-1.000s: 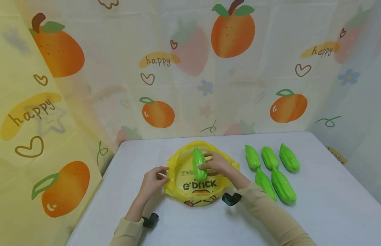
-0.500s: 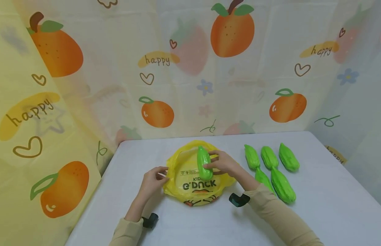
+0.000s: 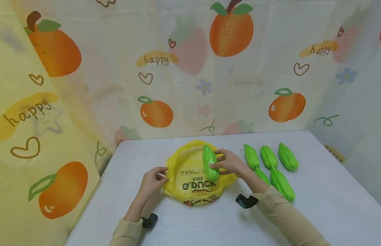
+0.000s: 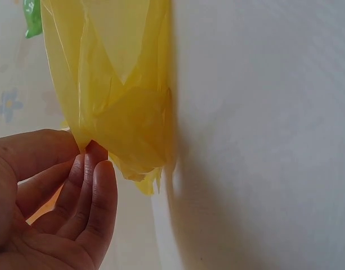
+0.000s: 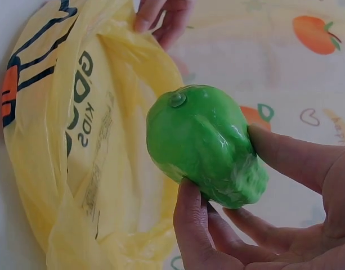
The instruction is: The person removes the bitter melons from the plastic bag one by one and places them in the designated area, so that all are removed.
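Note:
A yellow plastic bag (image 3: 185, 159) with black lettering lies on the table, its mouth spread wide. My left hand (image 3: 152, 181) pinches the bag's left rim between thumb and fingers, seen close up in the left wrist view. Over the right part of the mouth, my right hand (image 3: 228, 164) grips a glossy green gourd-shaped vegetable (image 3: 210, 164), held nearly upright. The right wrist view shows the vegetable's (image 5: 197, 140) rounded end with a small nub, thumb on one side and fingers on the other. It is held beside the bag's opening there.
Several similar green vegetables (image 3: 282, 182) lie at the right of the white table (image 3: 328, 191), some partly hidden behind the right forearm. A fruit-patterned cloth (image 3: 184, 85) hangs behind the table and at both sides.
My right hand has moved to the right with the green vegetable, from over the bag's middle toward its right rim. The left hand has stayed at the bag's left rim.

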### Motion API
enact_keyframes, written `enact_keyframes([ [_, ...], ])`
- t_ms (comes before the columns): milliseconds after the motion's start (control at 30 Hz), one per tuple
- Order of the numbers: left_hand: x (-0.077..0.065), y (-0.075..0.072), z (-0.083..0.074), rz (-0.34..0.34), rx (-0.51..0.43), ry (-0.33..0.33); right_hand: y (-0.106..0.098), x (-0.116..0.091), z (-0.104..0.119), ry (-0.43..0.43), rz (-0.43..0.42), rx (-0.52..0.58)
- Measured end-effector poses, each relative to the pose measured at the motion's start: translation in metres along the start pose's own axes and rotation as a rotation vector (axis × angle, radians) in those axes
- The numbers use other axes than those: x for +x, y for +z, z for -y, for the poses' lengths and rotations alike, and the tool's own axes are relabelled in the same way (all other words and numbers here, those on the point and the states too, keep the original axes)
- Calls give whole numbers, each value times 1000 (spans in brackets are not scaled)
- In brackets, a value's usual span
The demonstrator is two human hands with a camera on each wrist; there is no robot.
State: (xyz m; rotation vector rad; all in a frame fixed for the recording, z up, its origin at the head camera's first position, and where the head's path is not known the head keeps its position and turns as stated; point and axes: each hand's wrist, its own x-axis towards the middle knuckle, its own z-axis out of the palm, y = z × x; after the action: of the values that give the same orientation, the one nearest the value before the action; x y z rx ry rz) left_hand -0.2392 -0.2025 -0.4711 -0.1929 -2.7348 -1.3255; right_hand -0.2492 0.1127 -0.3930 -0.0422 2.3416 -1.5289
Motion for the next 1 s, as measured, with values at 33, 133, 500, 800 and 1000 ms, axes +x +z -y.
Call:
enact_keyframes([
  [33,0,0,0,0,1,-1,-2,-1,0,0,-3,-6],
  [133,0,1,-1,-1,9,-1,-6,-3,-2,3,-12,-12],
  [500,1,1,-1,-2,32,2,-25,-11,-12,-2,-21,12],
  [800,2,2,-1,4,24,5,-42,-25,-12,-6,-19,9],
  [1000,3,3,-1,9,23,5,-55,-31,-19,6,-36,4],
])
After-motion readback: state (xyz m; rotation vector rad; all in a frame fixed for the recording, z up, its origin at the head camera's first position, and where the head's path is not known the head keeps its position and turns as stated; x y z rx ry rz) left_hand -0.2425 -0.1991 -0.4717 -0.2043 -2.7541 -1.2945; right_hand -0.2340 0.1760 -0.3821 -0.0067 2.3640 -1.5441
